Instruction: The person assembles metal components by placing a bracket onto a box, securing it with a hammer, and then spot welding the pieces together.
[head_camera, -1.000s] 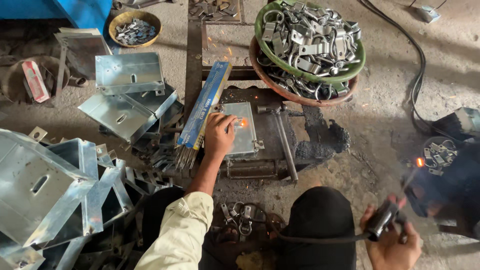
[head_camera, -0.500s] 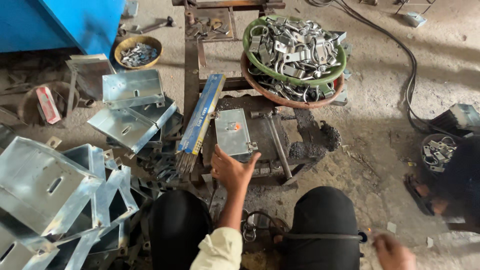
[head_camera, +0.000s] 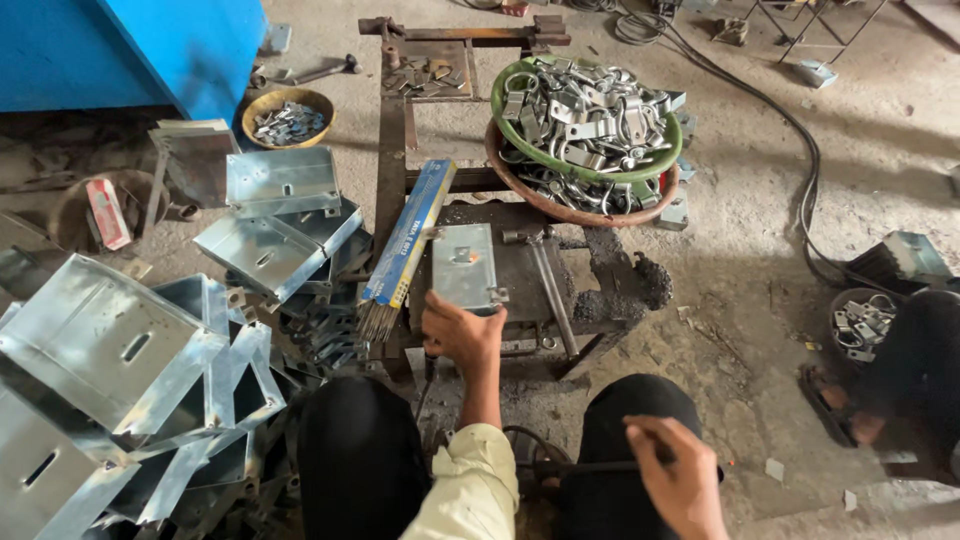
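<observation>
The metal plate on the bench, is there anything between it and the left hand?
Nothing visible. The left hand sits at the near edge of the metal plate, its fingers right at or on that edge. The pack of rods lies beside the plate to the left, not in the way.

The person wears a pale yellow-cream long sleeve (head_camera: 470, 490) on the left arm, its cuff creased and ending just short of the wrist. Both legs are covered by plain black trousers (head_camera: 360, 460), smooth over each knee. Both hands are bare, without gloves.
</observation>
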